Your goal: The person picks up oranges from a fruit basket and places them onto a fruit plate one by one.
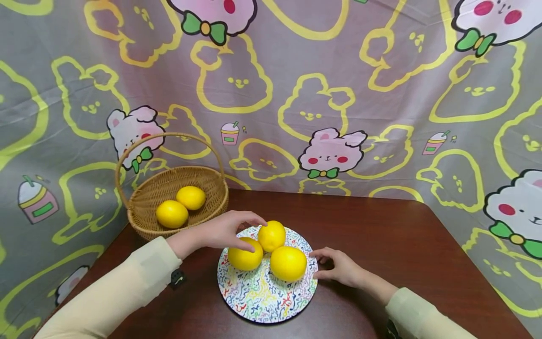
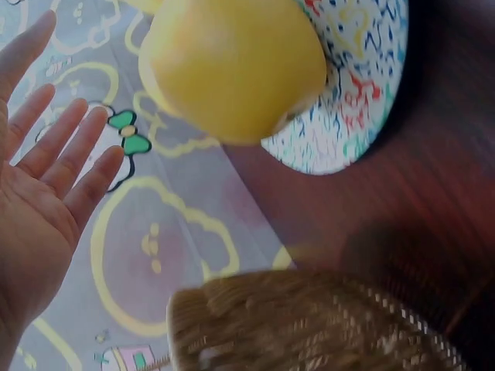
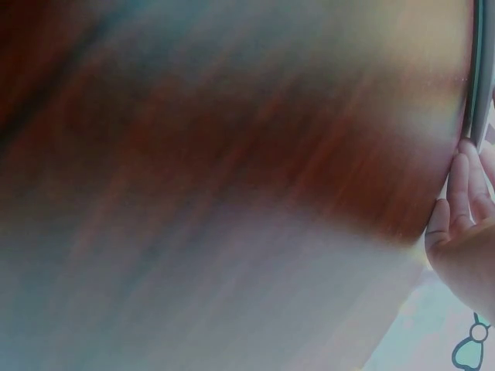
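Three yellow lemons sit close together on a round plate point(image 1: 258, 299) with a colourful squiggle pattern: a left lemon point(image 1: 241, 260), a back lemon point(image 1: 272, 236) and a right lemon point(image 1: 289, 264). My left hand point(image 1: 223, 230) reaches over the plate's left side, its thumb overlapping the left lemon and its fingertips by the back one. In the left wrist view the fingers are spread, apart from a large lemon point(image 2: 232, 69). At the plate's right rim, my right hand point(image 1: 342, 269) has its fingertips against the edge, fingers mostly extended in the right wrist view.
A wicker basket point(image 1: 201, 176) with a tall handle stands at the back left, holding two lemons point(image 1: 172, 214). Everything rests on a dark brown table point(image 1: 381, 226). A patterned cloth point(image 1: 271, 117) hangs behind and along both sides.
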